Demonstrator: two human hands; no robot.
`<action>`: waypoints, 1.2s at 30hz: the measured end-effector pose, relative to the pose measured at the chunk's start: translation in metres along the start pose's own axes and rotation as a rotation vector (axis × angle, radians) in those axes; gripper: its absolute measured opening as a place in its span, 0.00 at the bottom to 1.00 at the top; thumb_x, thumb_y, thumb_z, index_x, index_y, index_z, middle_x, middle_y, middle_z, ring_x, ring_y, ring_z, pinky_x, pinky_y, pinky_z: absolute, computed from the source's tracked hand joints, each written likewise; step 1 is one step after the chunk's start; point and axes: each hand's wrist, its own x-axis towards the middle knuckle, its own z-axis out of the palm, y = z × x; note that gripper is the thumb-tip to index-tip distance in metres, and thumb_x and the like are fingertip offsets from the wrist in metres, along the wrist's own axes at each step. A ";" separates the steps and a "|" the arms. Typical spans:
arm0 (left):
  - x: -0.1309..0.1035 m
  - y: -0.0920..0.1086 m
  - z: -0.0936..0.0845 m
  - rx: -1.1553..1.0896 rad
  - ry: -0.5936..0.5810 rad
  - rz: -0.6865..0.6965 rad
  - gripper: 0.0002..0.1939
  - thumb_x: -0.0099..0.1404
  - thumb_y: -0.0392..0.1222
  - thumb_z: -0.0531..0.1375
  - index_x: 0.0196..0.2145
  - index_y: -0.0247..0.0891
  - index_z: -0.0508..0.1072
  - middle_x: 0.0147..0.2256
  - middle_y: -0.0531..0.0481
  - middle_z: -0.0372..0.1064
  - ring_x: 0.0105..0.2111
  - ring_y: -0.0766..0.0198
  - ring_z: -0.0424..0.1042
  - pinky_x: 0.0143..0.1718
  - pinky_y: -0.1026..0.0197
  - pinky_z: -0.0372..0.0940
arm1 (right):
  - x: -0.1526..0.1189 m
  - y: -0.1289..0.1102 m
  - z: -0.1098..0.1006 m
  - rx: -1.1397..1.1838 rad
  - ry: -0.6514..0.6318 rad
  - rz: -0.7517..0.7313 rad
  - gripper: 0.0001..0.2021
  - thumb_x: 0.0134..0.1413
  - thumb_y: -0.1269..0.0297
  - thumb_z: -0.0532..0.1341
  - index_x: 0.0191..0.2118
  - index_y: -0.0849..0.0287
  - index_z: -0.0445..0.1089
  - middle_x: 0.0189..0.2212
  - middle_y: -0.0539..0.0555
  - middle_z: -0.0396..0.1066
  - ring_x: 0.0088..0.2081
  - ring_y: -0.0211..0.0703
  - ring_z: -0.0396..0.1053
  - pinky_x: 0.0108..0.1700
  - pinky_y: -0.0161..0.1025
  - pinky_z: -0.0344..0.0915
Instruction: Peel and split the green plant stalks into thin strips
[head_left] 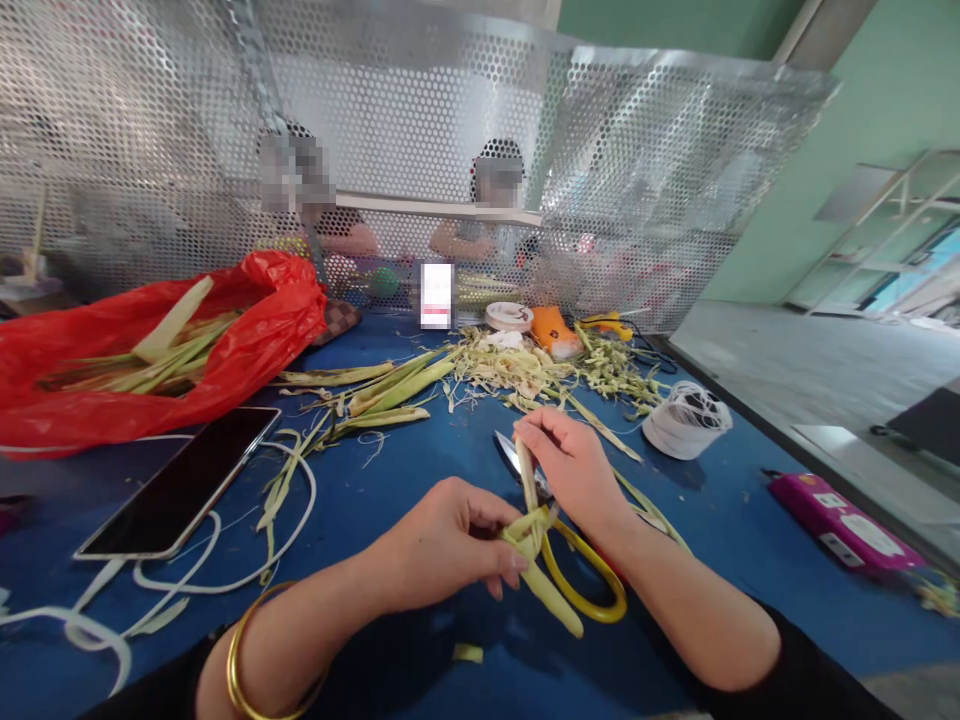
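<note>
My left hand (pixel 457 535) pinches a folded, knotted pale green corn husk (pixel 553 598) between thumb and fingers. Its tapered end hangs down to the right. From the knot a narrow husk strip (pixel 528 475) rises, and my right hand (pixel 570 460) grips its upper end with the fingertips. Behind and below the husk lie scissors with yellow handles (pixel 611 605); the blades point away and are partly hidden by the strip and my right hand. A small cut piece of husk (pixel 468 653) rests on the blue table (pixel 405 670) near me.
A red plastic bag (pixel 281 300) of husks and a phone (pixel 180 490) with a white cable lie left. Beyond are loose husks (pixel 405 385) and husk scraps (pixel 510 365). A cord roll (pixel 686 425) and purple packet (pixel 844 520) sit right. Two people are behind the perforated metal screen (pixel 405 110).
</note>
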 end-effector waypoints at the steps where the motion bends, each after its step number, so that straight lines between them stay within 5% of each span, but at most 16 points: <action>1: 0.000 0.000 -0.001 -0.014 -0.021 -0.015 0.06 0.51 0.40 0.63 0.25 0.35 0.76 0.21 0.53 0.69 0.21 0.68 0.66 0.27 0.65 0.64 | 0.000 0.000 0.001 0.067 -0.025 0.068 0.14 0.58 0.56 0.56 0.24 0.57 0.64 0.15 0.45 0.61 0.17 0.34 0.58 0.21 0.33 0.56; 6: 0.001 -0.003 -0.006 -0.074 -0.051 -0.058 0.06 0.50 0.41 0.65 0.24 0.35 0.76 0.21 0.54 0.70 0.20 0.69 0.67 0.26 0.66 0.63 | 0.000 -0.002 0.002 0.390 -0.163 0.302 0.15 0.54 0.53 0.59 0.25 0.60 0.66 0.18 0.47 0.69 0.10 0.27 0.54 0.13 0.29 0.49; 11: -0.001 -0.005 -0.005 -0.106 -0.108 -0.084 0.08 0.51 0.43 0.65 0.24 0.35 0.75 0.21 0.53 0.70 0.20 0.69 0.67 0.27 0.65 0.64 | 0.001 -0.002 -0.007 0.617 -0.372 0.418 0.14 0.50 0.55 0.64 0.26 0.60 0.66 0.22 0.47 0.72 0.15 0.29 0.64 0.16 0.27 0.57; 18: -0.002 -0.002 -0.006 -0.205 -0.134 -0.079 0.09 0.51 0.41 0.66 0.30 0.33 0.79 0.21 0.53 0.70 0.19 0.69 0.67 0.27 0.65 0.66 | -0.008 -0.005 0.005 0.824 -0.444 0.286 0.12 0.55 0.57 0.62 0.27 0.60 0.65 0.24 0.49 0.72 0.22 0.33 0.69 0.26 0.30 0.64; 27: 0.001 -0.009 -0.007 -0.370 -0.035 -0.105 0.13 0.53 0.45 0.67 0.31 0.32 0.77 0.23 0.50 0.71 0.20 0.70 0.69 0.29 0.65 0.68 | -0.011 -0.003 0.006 0.712 -0.439 0.242 0.12 0.57 0.54 0.59 0.30 0.58 0.68 0.26 0.51 0.73 0.18 0.32 0.63 0.16 0.28 0.54; 31: 0.002 -0.010 -0.004 -0.408 0.005 -0.087 0.16 0.55 0.50 0.65 0.30 0.31 0.76 0.22 0.51 0.69 0.20 0.70 0.67 0.28 0.65 0.69 | -0.013 -0.006 0.009 0.748 -0.440 0.256 0.12 0.56 0.55 0.60 0.32 0.59 0.69 0.27 0.51 0.73 0.19 0.33 0.65 0.18 0.29 0.60; 36: 0.004 -0.011 0.000 -0.389 0.064 -0.099 0.11 0.54 0.44 0.64 0.28 0.31 0.76 0.21 0.51 0.68 0.19 0.70 0.66 0.27 0.64 0.68 | -0.013 -0.007 0.008 0.707 -0.427 0.182 0.10 0.56 0.56 0.61 0.35 0.59 0.71 0.29 0.53 0.73 0.29 0.37 0.71 0.31 0.33 0.67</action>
